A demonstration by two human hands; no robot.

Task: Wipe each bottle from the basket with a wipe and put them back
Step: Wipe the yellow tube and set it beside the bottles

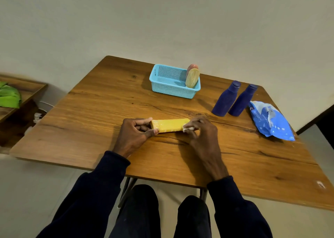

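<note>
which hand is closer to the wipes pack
Right. The right hand, pinching a wipe at one end of the yellow bottle, sits left of the wipes pack; the left hand grips the other end, farther off.

Hidden parts on the table (90, 111).
At its middle, the right hand (202, 134) covers most of the wipe (188, 128) and part of one end of the yellow bottle (169, 124); the left hand (135, 132) wraps the other end. At its far side, a tan bottle (192, 78) hides most of a pink bottle (193, 66). Print on the pack (271, 122) at its right is unreadable.
</note>
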